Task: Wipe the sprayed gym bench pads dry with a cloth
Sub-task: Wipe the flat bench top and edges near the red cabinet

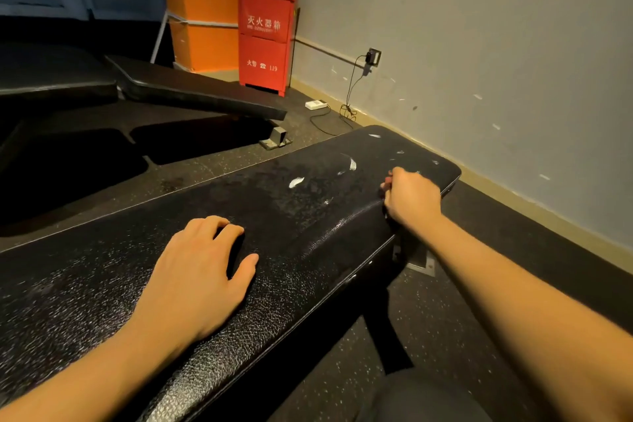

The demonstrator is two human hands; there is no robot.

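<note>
**Both hands on the wet pad**

Head view: The long black pad (281,205) runs under both hands, from the near left to the far right, its grained top speckled with droplets. The left hand (198,271) rests palm down on it, fingers loosely bent and thumb spread, gripping nothing. The right hand (411,197) sits further along at the pad's near edge, fingers curled into a fist. Whether it holds a dark cloth cannot be told. White streaks (296,182) lie on the pad between the hands and just beyond the right one. Well beyond the left hand stand a second bench (191,89) and a red box (263,41).
</note>
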